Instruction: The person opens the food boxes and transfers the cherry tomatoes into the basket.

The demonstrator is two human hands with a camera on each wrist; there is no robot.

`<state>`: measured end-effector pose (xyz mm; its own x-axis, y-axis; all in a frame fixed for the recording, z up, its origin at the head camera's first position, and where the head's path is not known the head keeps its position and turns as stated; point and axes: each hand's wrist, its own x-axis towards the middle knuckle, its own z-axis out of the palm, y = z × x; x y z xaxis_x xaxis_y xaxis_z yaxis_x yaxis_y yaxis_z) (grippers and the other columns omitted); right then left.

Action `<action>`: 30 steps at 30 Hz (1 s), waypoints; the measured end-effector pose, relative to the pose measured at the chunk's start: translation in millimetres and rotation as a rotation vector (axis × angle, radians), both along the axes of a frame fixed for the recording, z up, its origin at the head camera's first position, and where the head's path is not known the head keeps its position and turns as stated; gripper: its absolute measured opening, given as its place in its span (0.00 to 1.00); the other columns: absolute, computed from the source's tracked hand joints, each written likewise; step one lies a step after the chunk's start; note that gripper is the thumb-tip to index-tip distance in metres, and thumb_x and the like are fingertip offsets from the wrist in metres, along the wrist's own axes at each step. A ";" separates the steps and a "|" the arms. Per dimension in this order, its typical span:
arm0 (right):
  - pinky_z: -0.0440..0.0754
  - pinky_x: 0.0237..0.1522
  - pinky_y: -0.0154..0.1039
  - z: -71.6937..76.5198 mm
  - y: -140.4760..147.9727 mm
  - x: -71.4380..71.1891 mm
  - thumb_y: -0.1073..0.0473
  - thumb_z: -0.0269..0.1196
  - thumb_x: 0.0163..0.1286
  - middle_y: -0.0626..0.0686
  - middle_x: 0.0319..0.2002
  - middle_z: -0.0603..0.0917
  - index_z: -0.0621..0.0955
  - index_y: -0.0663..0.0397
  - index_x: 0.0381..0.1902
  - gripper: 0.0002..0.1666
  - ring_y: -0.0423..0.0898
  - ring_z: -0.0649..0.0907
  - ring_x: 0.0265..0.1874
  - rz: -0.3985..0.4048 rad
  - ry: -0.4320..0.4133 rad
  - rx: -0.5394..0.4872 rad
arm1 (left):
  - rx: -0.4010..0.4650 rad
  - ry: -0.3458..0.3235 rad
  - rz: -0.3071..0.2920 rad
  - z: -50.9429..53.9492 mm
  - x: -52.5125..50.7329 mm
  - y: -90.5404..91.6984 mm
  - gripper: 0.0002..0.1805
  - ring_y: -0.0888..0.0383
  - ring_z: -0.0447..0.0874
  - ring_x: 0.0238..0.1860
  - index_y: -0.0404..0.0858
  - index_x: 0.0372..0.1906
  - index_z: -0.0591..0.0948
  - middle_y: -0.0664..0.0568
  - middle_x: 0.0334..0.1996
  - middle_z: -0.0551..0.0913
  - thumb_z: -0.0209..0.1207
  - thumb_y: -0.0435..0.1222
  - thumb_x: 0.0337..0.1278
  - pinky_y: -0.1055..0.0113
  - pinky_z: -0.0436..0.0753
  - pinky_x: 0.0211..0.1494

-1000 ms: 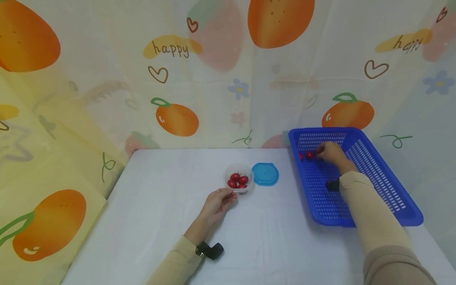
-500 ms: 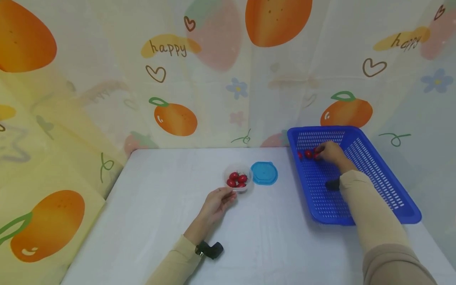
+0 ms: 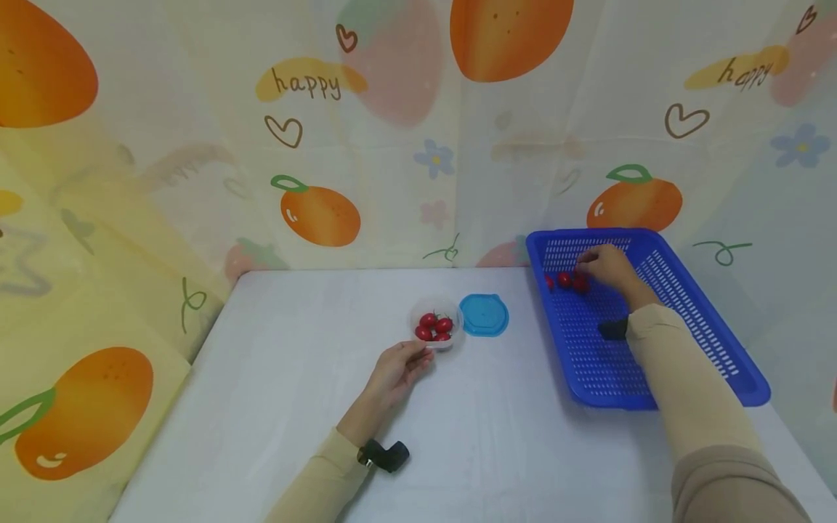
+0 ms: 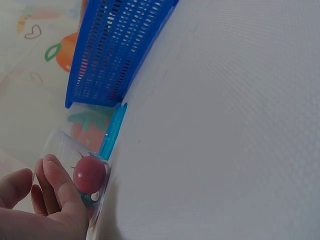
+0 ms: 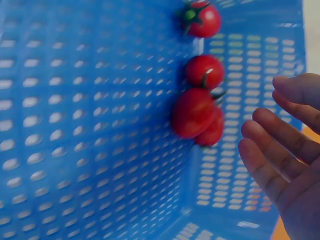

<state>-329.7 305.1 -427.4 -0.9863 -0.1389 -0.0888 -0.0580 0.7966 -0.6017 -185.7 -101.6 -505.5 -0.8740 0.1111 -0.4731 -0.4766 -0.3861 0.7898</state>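
Observation:
In the head view, my left hand [image 3: 397,374] holds the near rim of a small clear plastic container [image 3: 419,310] with several cherry tomatoes [image 3: 443,325] inside. The left wrist view shows the fingers against the container's wall, beside one tomato [image 4: 90,174]. My right hand [image 3: 611,270] is over the far left part of a blue plastic basket [image 3: 709,309]. Below its fingers several cherry tomatoes [image 5: 193,113] lie close together on the basket floor. In the right wrist view those fingers are spread, apart from the tomatoes, with nothing between them.
A blue lid [image 3: 484,315] lies flat on the white table [image 3: 281,349], just right of the container. The basket's high walls surround the right hand. A fruit-patterned cloth [image 3: 392,160] hangs behind the table.
My right hand has moved slightly up and back from the tomatoes, so more of them show beneath its fingers. The left hand and the container have stayed in place.

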 end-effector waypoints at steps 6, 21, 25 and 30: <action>0.77 0.53 0.60 14.6 -16.7 -4.8 0.60 0.58 0.70 0.72 0.50 0.80 0.79 0.71 0.49 0.18 0.66 0.79 0.50 0.040 0.090 0.013 | 0.011 0.010 0.000 0.2 -0.5 0.0 0.18 0.60 0.85 0.43 0.32 0.57 0.73 0.48 0.44 0.84 0.56 0.37 0.68 0.73 0.84 0.49; 0.76 0.61 0.58 39.7 -85.4 2.4 0.61 0.57 0.70 0.70 0.53 0.81 0.80 0.69 0.51 0.17 0.64 0.78 0.55 0.160 0.130 -0.045 | 0.008 0.027 -0.004 -3.0 1.4 0.1 0.18 0.60 0.85 0.43 0.33 0.56 0.74 0.51 0.41 0.84 0.57 0.39 0.67 0.74 0.84 0.49; 0.78 0.57 0.57 46.1 -103.1 6.2 0.61 0.58 0.70 0.68 0.51 0.82 0.80 0.68 0.51 0.17 0.63 0.80 0.52 0.224 0.162 -0.032 | 0.007 0.024 -0.003 -2.6 1.5 0.2 0.18 0.60 0.85 0.44 0.33 0.56 0.74 0.50 0.42 0.84 0.57 0.39 0.67 0.74 0.84 0.49; 0.79 0.54 0.56 54.1 -125.5 9.2 0.60 0.59 0.70 0.66 0.48 0.84 0.81 0.66 0.51 0.17 0.60 0.81 0.48 0.303 0.179 -0.008 | 0.008 0.020 -0.004 -2.4 0.7 0.1 0.18 0.60 0.85 0.44 0.33 0.56 0.73 0.49 0.44 0.84 0.56 0.39 0.68 0.74 0.84 0.50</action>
